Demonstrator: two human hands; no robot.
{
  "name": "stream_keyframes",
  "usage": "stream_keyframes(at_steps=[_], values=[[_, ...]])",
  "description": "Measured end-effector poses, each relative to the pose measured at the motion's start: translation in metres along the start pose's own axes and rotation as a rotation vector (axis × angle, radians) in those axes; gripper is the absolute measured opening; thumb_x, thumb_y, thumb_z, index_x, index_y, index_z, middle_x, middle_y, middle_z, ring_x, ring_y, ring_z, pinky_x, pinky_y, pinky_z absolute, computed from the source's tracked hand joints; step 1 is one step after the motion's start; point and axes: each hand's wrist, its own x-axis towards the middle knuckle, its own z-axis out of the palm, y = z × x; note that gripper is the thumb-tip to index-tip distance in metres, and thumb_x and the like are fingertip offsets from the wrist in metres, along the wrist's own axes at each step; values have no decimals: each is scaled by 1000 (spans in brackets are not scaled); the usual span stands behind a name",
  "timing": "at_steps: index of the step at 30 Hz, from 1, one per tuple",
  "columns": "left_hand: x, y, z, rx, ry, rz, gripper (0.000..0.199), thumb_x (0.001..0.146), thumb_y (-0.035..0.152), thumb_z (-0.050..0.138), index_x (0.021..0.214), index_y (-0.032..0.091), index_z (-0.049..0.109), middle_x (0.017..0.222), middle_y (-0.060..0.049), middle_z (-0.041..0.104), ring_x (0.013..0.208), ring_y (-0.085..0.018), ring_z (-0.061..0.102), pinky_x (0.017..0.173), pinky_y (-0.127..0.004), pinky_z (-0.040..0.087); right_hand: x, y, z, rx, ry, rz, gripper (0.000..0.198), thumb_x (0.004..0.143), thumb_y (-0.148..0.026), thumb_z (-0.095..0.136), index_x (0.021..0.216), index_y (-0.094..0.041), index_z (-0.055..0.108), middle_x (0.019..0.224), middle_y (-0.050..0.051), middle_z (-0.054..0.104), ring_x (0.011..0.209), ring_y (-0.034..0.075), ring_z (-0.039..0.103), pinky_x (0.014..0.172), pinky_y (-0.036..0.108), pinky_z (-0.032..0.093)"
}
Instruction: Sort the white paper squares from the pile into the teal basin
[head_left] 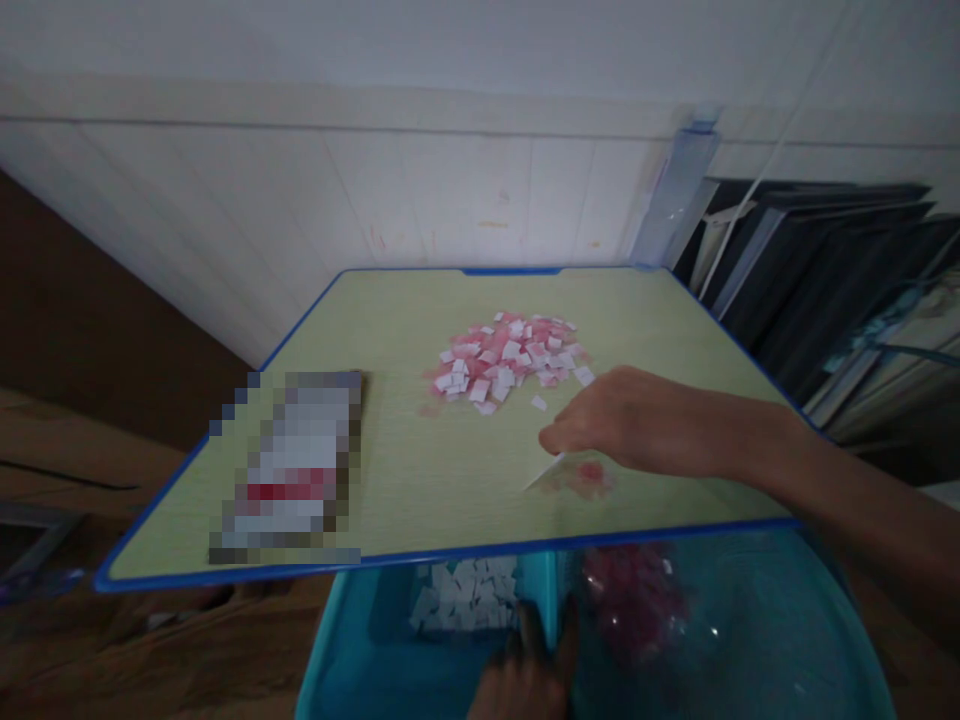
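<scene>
My right hand (611,420) is closed over the board's right half, pinching a thin white sliver (544,471) that looks like a paper square seen edge-on. Beyond it lies a heap of small white and pink squares (510,360), with one loose white square (538,403) nearer the hand. A wet-looking red stain (590,475) shows just below the right hand. At the bottom, my left hand (525,675) has its fingers on both sides of an upright teal edge (551,600). Left of that edge, more white squares (469,595) lie in a teal tray (382,610).
The pale green board (420,490) has a blue rim. A pixelated rectangular item (300,450) lies on its left. Dark red contents (637,600) show through clear plastic beneath the front edge. A clear bottle (679,190) and dark folder-like items (810,260) stand behind, right.
</scene>
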Motion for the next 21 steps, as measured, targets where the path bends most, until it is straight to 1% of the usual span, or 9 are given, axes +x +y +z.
stream_keyframes(at_steps=[3,6,9,12,15,17,19,20,21], values=[[-1,-1,-1,-7,10,1,73,79,4,52,139,40,34,119,-20,64,72,-20,69,61,-27,56,-7,-2,-1,10,-36,15,31,96,-18,36,76,-18,59,70,-1,61,68,13,55,61,27,30],[-1,-1,-3,-1,6,9,71,79,3,52,139,40,36,117,-21,65,71,-20,69,60,-27,56,-18,3,1,27,-58,55,36,96,-19,34,72,-18,59,71,0,63,68,13,55,61,27,31],[-1,-1,-5,1,-3,3,71,80,4,50,139,40,36,118,-21,64,70,-19,69,60,-27,55,-36,9,3,13,-54,47,36,98,-21,32,76,-18,60,74,0,64,70,14,56,64,28,33],[0,-1,-5,-10,-44,6,71,79,4,51,140,39,35,120,-21,63,76,-21,69,62,-28,56,-54,11,6,41,-42,61,33,99,-23,32,82,-20,60,78,-1,64,75,15,58,70,28,36],[1,-3,-6,-7,-101,14,74,79,4,51,141,38,30,124,-22,61,78,-22,69,63,-29,56,-68,10,5,109,-41,130,35,99,-22,29,82,-20,60,82,0,66,82,16,61,75,29,38],[2,-6,-6,-13,-122,50,72,81,7,49,143,36,27,124,-23,61,79,-22,70,63,-29,56,-75,15,2,82,-37,191,35,98,-22,29,84,-20,61,82,2,66,81,18,62,73,30,38],[3,-9,-8,-47,-133,112,68,84,10,46,145,33,24,123,-26,61,78,-22,70,61,-28,56,-82,27,-3,25,-18,280,26,95,-24,35,92,-21,61,80,2,65,78,20,62,69,30,39],[3,-10,-9,-59,-135,122,67,85,11,45,145,32,24,123,-26,60,77,-22,70,61,-28,56,-85,35,-6,15,-3,338,21,93,-24,40,96,-22,60,79,2,65,76,20,62,66,30,39],[3,-10,-10,-55,-134,109,67,85,11,45,144,33,24,123,-26,60,76,-22,70,61,-28,56,-88,44,-8,31,1,376,17,90,-24,44,96,-21,60,79,3,64,77,21,62,66,30,39]])
